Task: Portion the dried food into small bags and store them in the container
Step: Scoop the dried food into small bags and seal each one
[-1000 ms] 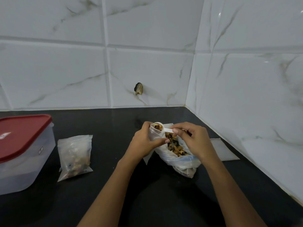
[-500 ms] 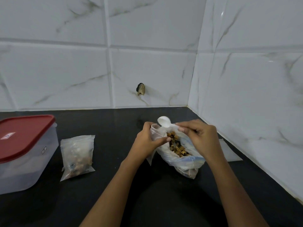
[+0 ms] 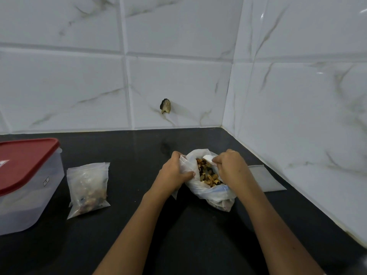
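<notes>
Dim, bluish light; small glare spots on the right wall tiles (image 3: 317, 72), wide-angle bending at edges, soft shadows on the dark counter (image 3: 139, 225).

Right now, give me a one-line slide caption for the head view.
Left hand holds a small bag while right hand dips a white plastic scoop into the translucent bag of dried food.

- A black tabletop (image 3: 123, 231) is filling the lower part of the view, reaching into a corner.
- White marble-patterned wall tiles (image 3: 178, 86) are rising behind and to the right.
- A small dark chipped hole (image 3: 165, 106) is showing in one tile.
</notes>
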{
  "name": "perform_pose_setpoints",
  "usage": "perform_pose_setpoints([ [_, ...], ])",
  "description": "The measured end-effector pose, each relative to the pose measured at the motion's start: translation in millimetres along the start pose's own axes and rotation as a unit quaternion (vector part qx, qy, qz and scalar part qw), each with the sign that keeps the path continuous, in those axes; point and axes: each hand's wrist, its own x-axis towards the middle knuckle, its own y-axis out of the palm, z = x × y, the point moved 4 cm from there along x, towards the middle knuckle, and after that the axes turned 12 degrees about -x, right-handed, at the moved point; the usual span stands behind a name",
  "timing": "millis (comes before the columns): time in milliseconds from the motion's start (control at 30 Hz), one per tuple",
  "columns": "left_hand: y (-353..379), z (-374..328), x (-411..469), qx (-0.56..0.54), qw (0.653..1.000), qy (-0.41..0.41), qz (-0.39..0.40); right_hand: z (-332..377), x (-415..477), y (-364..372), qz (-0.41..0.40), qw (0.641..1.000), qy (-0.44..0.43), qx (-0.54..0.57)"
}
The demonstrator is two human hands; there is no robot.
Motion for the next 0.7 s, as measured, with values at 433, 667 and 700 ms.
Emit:
perform_pose_setpoints([
  [433, 6, 9, -4, -0.198, 0.980, -0.018, -0.002, -8, -5, 5, 0.025, 0.944, 0.065, 0.321],
  [667, 10, 8, -5, -0.246, 0.969, -0.010, 0.015, -19, -6, 19, 0.096, 0.857, 0.182, 0.473],
  [700, 9, 7, -5, -0.240, 0.971, -0.011, 0.013, -19, -6, 20, 0.110, 0.841, 0.195, 0.493],
])
